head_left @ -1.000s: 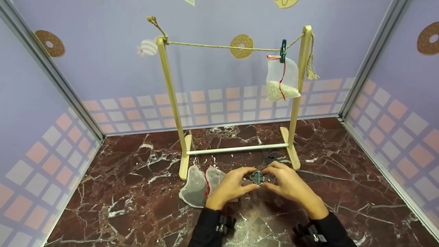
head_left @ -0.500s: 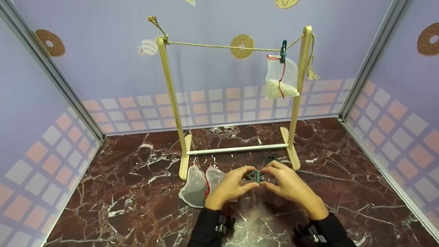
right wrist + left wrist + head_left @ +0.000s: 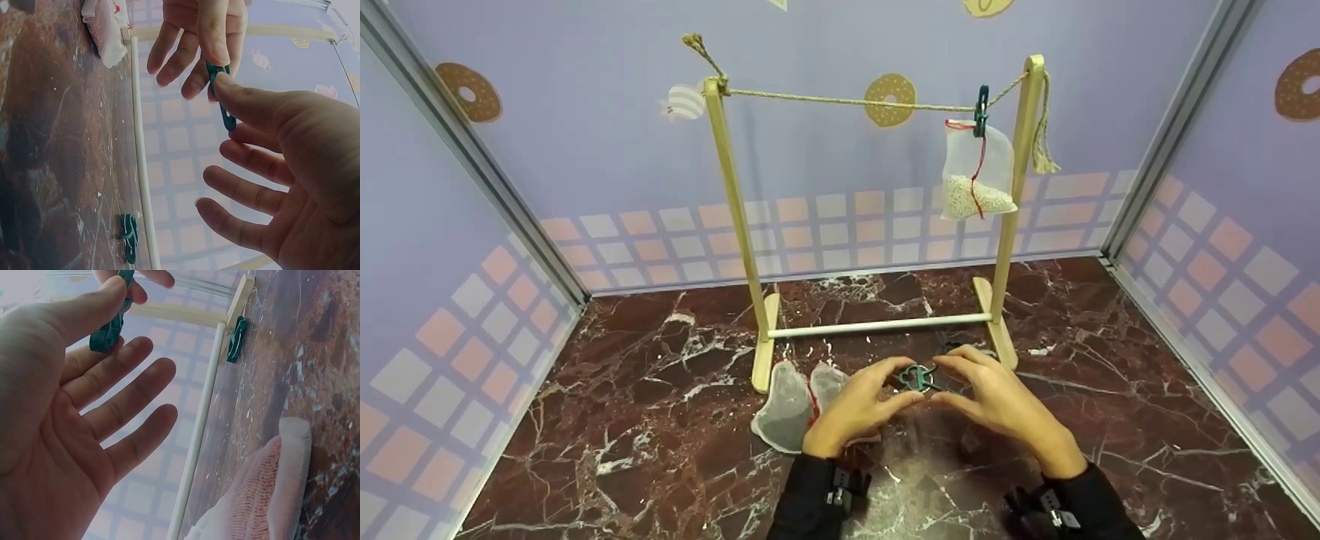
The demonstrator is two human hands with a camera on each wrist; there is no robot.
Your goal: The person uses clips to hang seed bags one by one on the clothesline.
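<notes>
Both hands meet at a green clothespin (image 3: 917,378) in front of the rack. My left hand (image 3: 864,397) pinches its jaw end between thumb and index finger, the other fingers extended, as the left wrist view shows. My right hand (image 3: 997,397) has thumb and index finger at the spread handle ends; in the right wrist view its thumb overlaps the clothespin (image 3: 221,95). Mesh bags (image 3: 787,412) with red cords and dark grey filling lie beside my left hand, partly hidden by it. A second green clothespin (image 3: 129,238) lies on the table near the rack's right foot.
A wooden rack (image 3: 733,187) with a rope (image 3: 810,98) strung across its top stands ahead. Another green clothespin (image 3: 981,112) on the rope holds a white mesh bag (image 3: 978,172) of pale grains. A white bar (image 3: 877,327) joins the rack's feet. Patterned walls enclose the marbled table.
The clothespin's handles now stand wider apart, and its round spring shows more clearly. The right thumb and index finger have spread slightly. The hanging bag sways a little.
</notes>
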